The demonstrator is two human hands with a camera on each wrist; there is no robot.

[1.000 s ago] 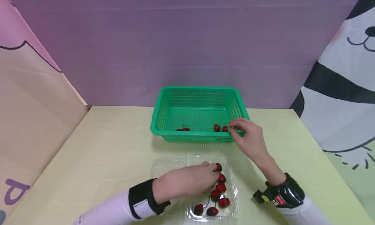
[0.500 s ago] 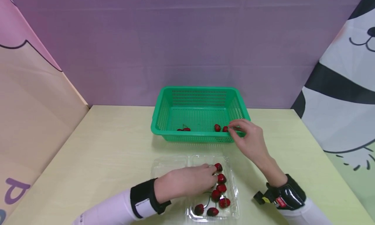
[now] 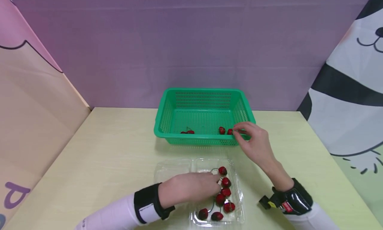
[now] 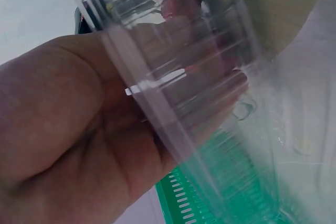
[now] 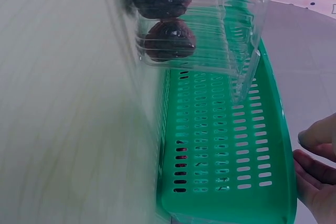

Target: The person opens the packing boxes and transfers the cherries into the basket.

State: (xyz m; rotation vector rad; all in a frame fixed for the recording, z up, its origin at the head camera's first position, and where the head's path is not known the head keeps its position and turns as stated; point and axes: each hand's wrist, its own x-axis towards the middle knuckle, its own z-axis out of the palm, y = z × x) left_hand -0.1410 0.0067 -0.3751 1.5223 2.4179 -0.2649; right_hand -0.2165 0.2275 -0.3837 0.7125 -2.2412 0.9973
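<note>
My left hand (image 3: pixel 194 188) is over the clear plastic clamshell box (image 3: pixel 240 203), fingers dipping in beside the cherries. The top cherry (image 3: pixel 222 171) lies just past its fingertips, stem showing. Through the clear plastic, the left wrist view shows the fingers (image 4: pixel 205 108) loosely extended, blurred. My right hand (image 3: pixel 254 140) hangs over the near right rim of the green basket (image 3: pixel 201 140), thumb and fingertips close together right by a cherry (image 3: pixel 230 132). In the right wrist view a small gap shows between the right thumb (image 5: pixel 320 132) and fingers, nothing visible in it.
Several more cherries (image 3: pixel 229 207) lie along the right and bottom of the box, whose clear lid (image 3: pixel 170 167) lies folded out to the left. In the basket are another cherry (image 3: pixel 221 130) and a stemmed pair (image 3: pixel 190 132). A purple backdrop (image 3: pixel 191 50) stands behind the pale table.
My left hand has drawn slightly back and down from the top cherry, which now shows whole with its stem. My right hand has stayed at the basket rim.
</note>
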